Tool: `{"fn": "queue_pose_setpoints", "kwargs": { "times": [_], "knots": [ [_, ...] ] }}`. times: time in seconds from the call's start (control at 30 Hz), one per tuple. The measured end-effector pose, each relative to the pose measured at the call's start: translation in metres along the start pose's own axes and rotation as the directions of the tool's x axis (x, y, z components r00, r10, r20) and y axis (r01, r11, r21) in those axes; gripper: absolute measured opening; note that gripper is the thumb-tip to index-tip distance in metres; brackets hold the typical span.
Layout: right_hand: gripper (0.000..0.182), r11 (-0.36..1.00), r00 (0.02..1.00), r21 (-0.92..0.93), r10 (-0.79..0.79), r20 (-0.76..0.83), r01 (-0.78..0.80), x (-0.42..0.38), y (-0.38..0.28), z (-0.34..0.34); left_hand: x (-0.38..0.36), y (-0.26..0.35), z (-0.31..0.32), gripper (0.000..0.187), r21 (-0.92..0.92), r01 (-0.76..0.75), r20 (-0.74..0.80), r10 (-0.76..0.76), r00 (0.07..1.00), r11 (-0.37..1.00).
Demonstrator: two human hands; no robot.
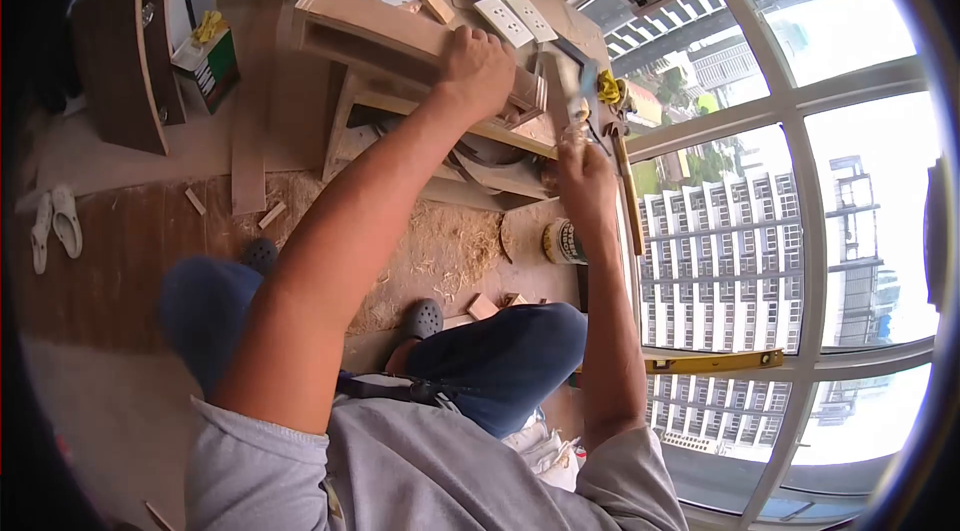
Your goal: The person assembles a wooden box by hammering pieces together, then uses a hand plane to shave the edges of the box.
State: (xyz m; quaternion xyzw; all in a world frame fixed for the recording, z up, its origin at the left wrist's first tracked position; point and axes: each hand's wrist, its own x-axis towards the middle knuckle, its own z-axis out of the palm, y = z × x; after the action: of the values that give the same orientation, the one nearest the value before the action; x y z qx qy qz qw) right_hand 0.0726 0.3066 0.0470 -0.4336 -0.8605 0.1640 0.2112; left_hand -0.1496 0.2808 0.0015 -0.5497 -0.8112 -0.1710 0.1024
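My left hand (478,71) is closed over the top edge of a long, narrow wooden drawer box (385,39), which lies tilted across an open wooden cabinet frame (345,121). Near the box's right end, my right hand (585,176) is wrapped around a hand tool (575,131). Motion smears the tool's pale upper part, so I cannot tell its exact kind. Beyond the box lie several white wall socket plates (503,21) and a small wood block (432,1). A wooden-handled hammer (628,191) rests by the window, just right of my right hand.
Wood shavings (450,246) cover the floor below the cabinet. A labelled can (563,241) stands under my right forearm. The yellow spirit level (715,363) lies along the window sill. Brown panels (120,71) and a green-white box (207,69) stand at left, with pale clogs (66,221) nearby.
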Motion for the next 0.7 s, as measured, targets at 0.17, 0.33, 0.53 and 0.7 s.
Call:
{"fn": "queue_pose_setpoints", "kwargs": {
  "times": [0.17, 0.33, 0.53, 0.7],
  "knots": [
    [0.036, 0.936, 0.992, 0.330, 0.124, 0.008, -0.119, 0.026, 0.004, -0.024, -0.005, -0.003, -0.009, 0.092, 0.010, 0.002, -0.015, -0.002, 1.000, 1.000],
    [0.056, 0.984, 0.998, -0.178, -0.025, -0.063, 0.013, 0.065, -0.008, 0.015, -0.005, -0.005, -0.001, 0.082, 0.017, -0.005, -0.104, 0.006, 0.995, 1.000],
    [0.055, 0.959, 0.984, -0.241, -0.168, -0.061, 0.149, 0.116, -0.029, 0.046, 0.004, -0.007, 0.013, 0.049, 0.027, 0.014, -0.085, -0.011, 0.996, 1.000],
    [0.057, 0.947, 0.987, -0.278, -0.154, 0.038, 0.158, 0.047, -0.012, 0.032, 0.004, -0.005, 0.018, 0.030, 0.091, 0.005, -0.130, 0.007, 0.991, 0.996]
  ]
}}
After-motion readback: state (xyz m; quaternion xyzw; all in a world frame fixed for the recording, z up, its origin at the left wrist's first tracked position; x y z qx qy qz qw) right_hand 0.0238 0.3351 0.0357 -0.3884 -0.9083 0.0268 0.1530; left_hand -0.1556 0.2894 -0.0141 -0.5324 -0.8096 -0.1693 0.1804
